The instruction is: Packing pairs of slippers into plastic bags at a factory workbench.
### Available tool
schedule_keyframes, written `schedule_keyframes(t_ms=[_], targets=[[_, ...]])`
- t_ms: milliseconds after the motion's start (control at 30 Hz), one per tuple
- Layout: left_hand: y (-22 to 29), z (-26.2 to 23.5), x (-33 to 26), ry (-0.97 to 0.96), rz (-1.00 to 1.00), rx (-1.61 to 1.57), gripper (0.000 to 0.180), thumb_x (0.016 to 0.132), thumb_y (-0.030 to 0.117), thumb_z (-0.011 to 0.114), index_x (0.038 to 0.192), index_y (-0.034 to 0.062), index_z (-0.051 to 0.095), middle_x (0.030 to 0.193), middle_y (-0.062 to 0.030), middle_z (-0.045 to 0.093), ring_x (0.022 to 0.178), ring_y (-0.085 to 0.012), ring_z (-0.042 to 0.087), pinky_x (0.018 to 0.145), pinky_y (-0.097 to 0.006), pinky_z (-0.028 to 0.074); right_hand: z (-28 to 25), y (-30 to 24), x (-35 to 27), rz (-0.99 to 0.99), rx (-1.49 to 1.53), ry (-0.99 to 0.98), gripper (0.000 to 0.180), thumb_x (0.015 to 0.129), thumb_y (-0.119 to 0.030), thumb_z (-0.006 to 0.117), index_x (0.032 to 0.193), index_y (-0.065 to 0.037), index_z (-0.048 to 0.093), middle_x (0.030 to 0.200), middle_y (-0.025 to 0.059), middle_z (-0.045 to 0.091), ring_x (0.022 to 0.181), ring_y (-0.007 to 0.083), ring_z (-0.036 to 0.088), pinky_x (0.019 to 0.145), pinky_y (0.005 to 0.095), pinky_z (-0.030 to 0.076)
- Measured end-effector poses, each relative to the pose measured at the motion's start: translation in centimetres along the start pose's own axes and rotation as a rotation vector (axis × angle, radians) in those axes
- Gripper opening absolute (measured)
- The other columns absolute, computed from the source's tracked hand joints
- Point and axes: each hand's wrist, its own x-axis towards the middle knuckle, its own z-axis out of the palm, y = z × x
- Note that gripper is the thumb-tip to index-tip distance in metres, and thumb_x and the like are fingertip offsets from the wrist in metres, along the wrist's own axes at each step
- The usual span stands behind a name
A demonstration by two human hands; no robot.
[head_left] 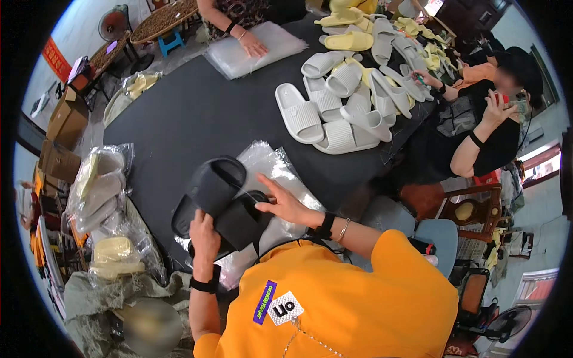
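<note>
Head view: left hand [205, 237] clamps black slippers [218, 186]; right hand [286, 204] sits apart, fingers spread, slipper contact hard to tell; clear bags [276, 160] lie near on dark worktop [179, 110].

On the dark bench, [197, 110] the person's left hand [205, 237] grips black slides; [216, 186] the right hand, [287, 201] fingers spread, is at their three o'clock. In the head view, pale grey slides [349, 128] heap toward one o'clock, bagged footwear [101, 194] at nine.
</note>
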Motion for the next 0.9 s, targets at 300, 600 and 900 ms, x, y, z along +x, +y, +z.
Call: schedule_keyframes(t_ms=[300, 600, 900], targets=[[3.3, 2.8, 1.4, -0.13, 0.035, -0.161, 0.027, 0.062, -0.009, 0.049, 0.088, -0.0023, 0.055, 0.094, -0.0179, 0.05, 0.078, -0.0386, 0.053, 0.068, -0.043, 0.045, -4.2, 1.3, 0.8, -0.011, -0.181, -0.243, 0.063, 0.072, -0.008, 0.06, 0.13, -0.006, 0.035, 0.121, 0.0183, 0.051, 0.112, 0.0286, 0.05, 0.095, 0.0331, 0.038], [3.1, 0.5, 2.6, 0.236, -0.095, -0.457, 0.046, 0.077, -0.003, 0.062, 0.119, 0.0076, 0.051, 0.12, -0.0129, 0.045, 0.072, -0.0168, 0.054, 0.061, -0.028, 0.046, -14.3, -1.5, 1.7, -0.088, -0.361, 0.43, 0.045, 0.068, -0.004, 0.062, 0.111, -0.003, 0.049, 0.111, 0.0117, 0.053, 0.106, 0.0244, 0.051, 0.091, 0.0327, 0.04], [-1.1, 1.2, -2.6, 0.167, -0.326, -0.513, 0.024, 0.081, 0.003, 0.059, 0.105, 0.0071, 0.058, 0.096, -0.0109, 0.059, 0.071, -0.0222, 0.057, 0.065, -0.03, 0.051, -20.9, 0.4, 3.3, -0.094, -0.216, 0.528, 0.048, 0.086, -0.009, 0.051, 0.132, -0.016, 0.041, 0.145, 0.0174, 0.011, 0.129, 0.0311, 0.027, 0.096, 0.0411, 0.036]])
